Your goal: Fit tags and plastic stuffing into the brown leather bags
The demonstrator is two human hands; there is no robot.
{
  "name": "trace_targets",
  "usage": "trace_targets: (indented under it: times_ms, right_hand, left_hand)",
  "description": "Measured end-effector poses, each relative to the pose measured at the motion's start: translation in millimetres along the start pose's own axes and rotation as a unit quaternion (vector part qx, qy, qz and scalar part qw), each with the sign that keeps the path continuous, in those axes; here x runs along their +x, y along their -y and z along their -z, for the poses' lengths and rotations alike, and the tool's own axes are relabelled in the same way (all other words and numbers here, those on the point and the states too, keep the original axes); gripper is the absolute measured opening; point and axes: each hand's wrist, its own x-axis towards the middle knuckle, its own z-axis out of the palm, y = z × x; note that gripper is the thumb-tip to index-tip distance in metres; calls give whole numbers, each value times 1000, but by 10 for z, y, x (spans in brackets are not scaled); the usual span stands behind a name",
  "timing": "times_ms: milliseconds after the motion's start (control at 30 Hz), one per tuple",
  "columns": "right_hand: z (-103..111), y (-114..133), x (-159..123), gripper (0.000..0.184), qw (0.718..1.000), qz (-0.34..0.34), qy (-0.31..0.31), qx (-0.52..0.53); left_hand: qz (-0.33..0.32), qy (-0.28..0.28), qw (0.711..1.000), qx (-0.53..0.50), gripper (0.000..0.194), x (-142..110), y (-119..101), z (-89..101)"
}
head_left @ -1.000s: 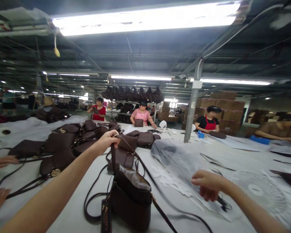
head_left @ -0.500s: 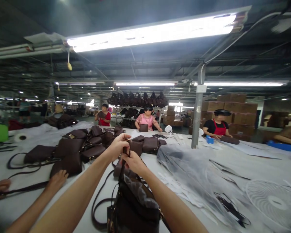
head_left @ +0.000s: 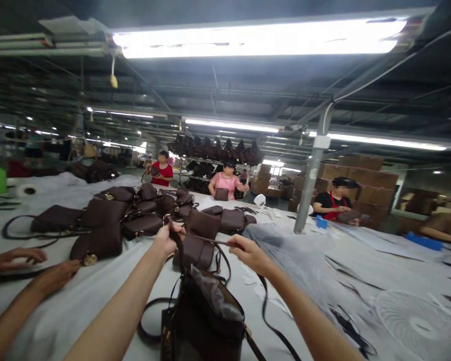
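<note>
A dark brown handbag point(head_left: 206, 326) stands close in front of me, its top open with clear plastic stuffing point(head_left: 216, 296) showing. My left hand point(head_left: 167, 240) is closed round a looped part of the bag's strap point(head_left: 179, 250). Out to the right, my right hand point(head_left: 250, 253) pinches the same dark strap, pulled taut between both hands. From below that hand a length of strap hangs down in a curve. Behind the handbag lies another brown bag point(head_left: 193, 252) on the white-covered table point(head_left: 135, 271).
Several finished brown bags point(head_left: 101, 215) lie heaped at the left. A co-worker's hands point(head_left: 56, 278) handle a strap there. Plastic sheeting point(head_left: 285, 265), a white fan point(head_left: 417, 321) and a metal post point(head_left: 310, 185) are on the right. Other people work across the table.
My hands were together at the strap; the right has drawn away to the right, stretching the strap between them. The co-worker's hands at the left have shifted along their bag.
</note>
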Motion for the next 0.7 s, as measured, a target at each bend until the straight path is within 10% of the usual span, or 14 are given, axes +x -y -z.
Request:
trace_targets:
  times_ms: [233, 433, 700]
  right_hand:
    - [436, -162, -536, 31, 978, -71, 149, -131]
    - [221, 595, -15, 31, 887, -5, 135, -441]
    - [115, 691, 467, 26, 888, 12, 124, -443]
  left_hand:
    - [32, 20, 999, 20, 30, -39, -70, 59]
    - [131, 131, 971, 149, 15, -196, 296, -365]
    - [119, 204, 923, 302, 34, -349, 346, -225]
